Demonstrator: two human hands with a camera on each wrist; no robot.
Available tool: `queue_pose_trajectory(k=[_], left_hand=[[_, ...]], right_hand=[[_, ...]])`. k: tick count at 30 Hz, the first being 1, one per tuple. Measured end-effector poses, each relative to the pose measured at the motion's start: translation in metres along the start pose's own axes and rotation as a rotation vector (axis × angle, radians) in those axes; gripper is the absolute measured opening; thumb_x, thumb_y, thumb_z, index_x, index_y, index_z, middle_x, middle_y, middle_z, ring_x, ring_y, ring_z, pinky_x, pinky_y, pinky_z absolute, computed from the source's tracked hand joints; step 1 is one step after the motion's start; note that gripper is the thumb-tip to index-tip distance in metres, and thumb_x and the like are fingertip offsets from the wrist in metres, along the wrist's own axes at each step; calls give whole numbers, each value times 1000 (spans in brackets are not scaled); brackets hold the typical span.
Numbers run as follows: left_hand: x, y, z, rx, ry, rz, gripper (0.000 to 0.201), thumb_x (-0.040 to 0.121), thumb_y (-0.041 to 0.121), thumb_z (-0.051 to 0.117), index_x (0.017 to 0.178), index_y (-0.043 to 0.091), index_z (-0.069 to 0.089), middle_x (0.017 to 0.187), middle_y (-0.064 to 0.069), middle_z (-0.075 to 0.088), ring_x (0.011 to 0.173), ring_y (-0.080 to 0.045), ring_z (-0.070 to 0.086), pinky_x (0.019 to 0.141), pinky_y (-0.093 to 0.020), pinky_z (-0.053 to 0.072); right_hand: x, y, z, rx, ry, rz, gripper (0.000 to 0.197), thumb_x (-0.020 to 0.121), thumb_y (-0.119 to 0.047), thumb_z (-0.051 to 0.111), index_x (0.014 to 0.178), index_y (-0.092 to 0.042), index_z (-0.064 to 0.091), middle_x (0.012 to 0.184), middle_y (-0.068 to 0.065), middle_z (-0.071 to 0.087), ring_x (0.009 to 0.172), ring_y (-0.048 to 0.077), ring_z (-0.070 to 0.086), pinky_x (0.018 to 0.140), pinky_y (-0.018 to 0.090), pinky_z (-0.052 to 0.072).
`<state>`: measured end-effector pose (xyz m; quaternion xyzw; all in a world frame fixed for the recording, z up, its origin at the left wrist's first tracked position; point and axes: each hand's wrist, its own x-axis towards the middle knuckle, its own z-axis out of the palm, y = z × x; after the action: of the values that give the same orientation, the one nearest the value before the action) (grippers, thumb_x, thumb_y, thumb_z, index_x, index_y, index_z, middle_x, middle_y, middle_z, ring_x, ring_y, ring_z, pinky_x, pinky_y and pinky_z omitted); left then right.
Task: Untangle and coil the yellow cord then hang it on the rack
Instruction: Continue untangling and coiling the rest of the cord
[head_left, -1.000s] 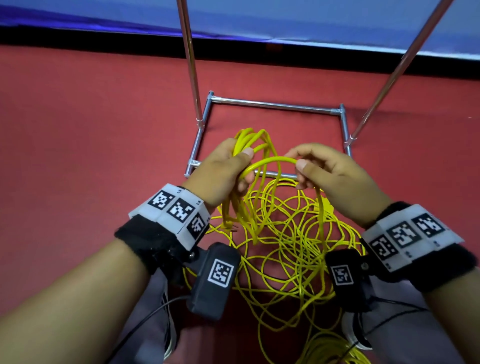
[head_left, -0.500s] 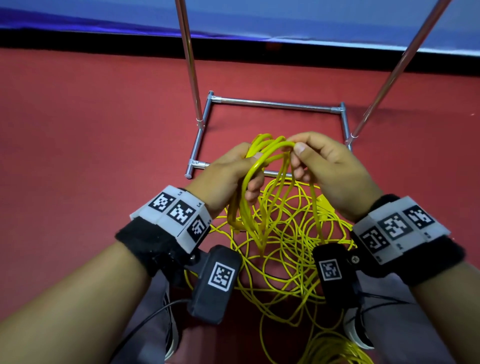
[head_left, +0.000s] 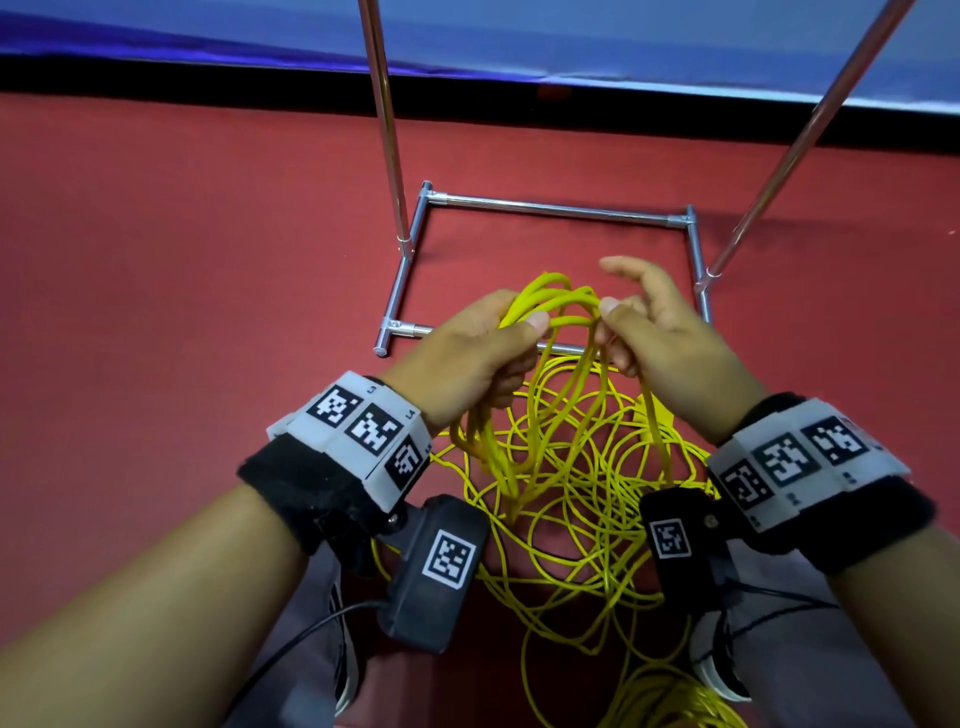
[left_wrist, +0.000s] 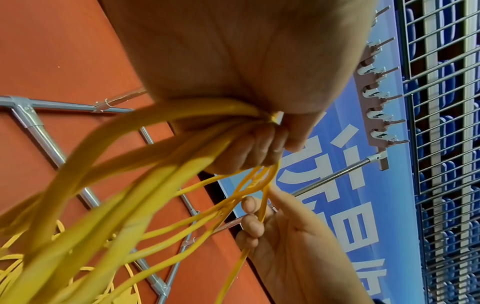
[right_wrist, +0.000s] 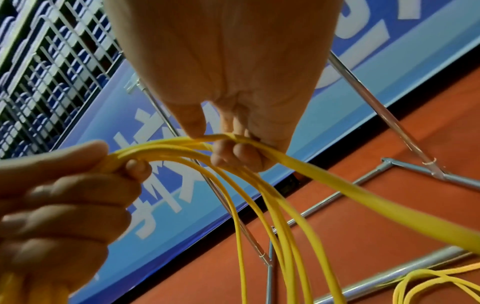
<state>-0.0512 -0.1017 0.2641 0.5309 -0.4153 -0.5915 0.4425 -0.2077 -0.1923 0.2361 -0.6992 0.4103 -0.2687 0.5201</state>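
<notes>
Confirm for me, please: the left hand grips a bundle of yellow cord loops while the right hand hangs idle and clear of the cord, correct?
Not quite. The left hand does grip the bundle of yellow cord loops, but the right hand is not idle: its thumb and fingers pinch a strand beside the left hand. The right wrist view shows this pinch most clearly.

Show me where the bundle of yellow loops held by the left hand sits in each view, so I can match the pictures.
Head: bundle of yellow loops at centre, gripped by the left hand, with the right hand pinching a strand.
Left wrist: bundle at centre, under the palm.
Right wrist: bundle centre left, arching between both hands.
Shared landmark: the rack's metal base frame.
</notes>
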Motion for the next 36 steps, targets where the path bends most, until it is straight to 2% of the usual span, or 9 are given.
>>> queue_pose_trajectory(k=[4,9,12,15,19,23,28,31,36], left_hand=[[-1,-2,0,-1,-16,-22,18,101,15,33,85,10,39,48,10,32,40,-5,30,42,-18,28],[-4,0,2,-15,-87,-84,17,100,17,33,87,9,42,49,8,31,38,-5,29,40,-19,27],[-5,2,2,-12,-145,-124,20,99,18,34,86,12,47,48,9,30,38,-4,27,40,-18,24],[-6,3,2,-12,-172,-148,21,99,17,35,87,11,51,49,8,30,39,-5,26,41,-18,23],[-5,4,0,67,-131,-158,17,99,16,37,94,6,49,49,9,38,41,-5,33,45,-19,30],[-4,0,-3,155,-111,-184,16,99,16,40,95,5,50,59,4,47,53,-9,48,52,-16,41],[-7,4,-7,162,-128,-195,16,98,20,43,87,13,53,72,-3,59,66,-11,61,61,-22,46],[-8,4,-8,188,-142,-184,14,98,22,43,90,14,52,67,0,63,62,-10,59,54,-19,44],[-7,3,-4,61,-77,-146,22,101,19,38,80,16,41,48,10,38,43,-7,36,57,-28,34]], right_hand=[[0,2,-5,-20,-114,86,31,90,-11,47,111,-30,60,71,-1,50,50,1,39,49,15,32],[-6,2,-6,-161,-191,-6,62,84,-9,67,131,-41,41,72,-6,48,55,1,42,57,14,38],[-5,4,-7,-243,-190,-26,43,81,-12,70,119,-30,57,68,-12,58,56,-3,47,60,12,40],[-6,4,-11,-313,-164,-35,26,81,-15,69,93,-33,55,53,-15,50,47,-1,42,52,14,35],[-7,0,-10,-319,-152,-75,15,83,-16,67,90,-27,59,65,1,56,57,10,46,57,26,41],[-6,0,-12,-313,-157,-92,15,84,-14,65,83,-27,58,66,0,55,60,13,48,58,28,42],[-6,-1,-9,-297,-145,-111,9,85,-10,63,90,-18,62,74,18,59,59,14,50,56,21,43],[-5,-1,-10,-294,-131,-136,10,85,-10,63,91,-18,61,77,20,60,60,14,52,58,20,43],[-2,11,-12,-258,-133,-99,42,82,-7,68,111,-32,51,63,-5,50,54,5,44,55,18,39]])
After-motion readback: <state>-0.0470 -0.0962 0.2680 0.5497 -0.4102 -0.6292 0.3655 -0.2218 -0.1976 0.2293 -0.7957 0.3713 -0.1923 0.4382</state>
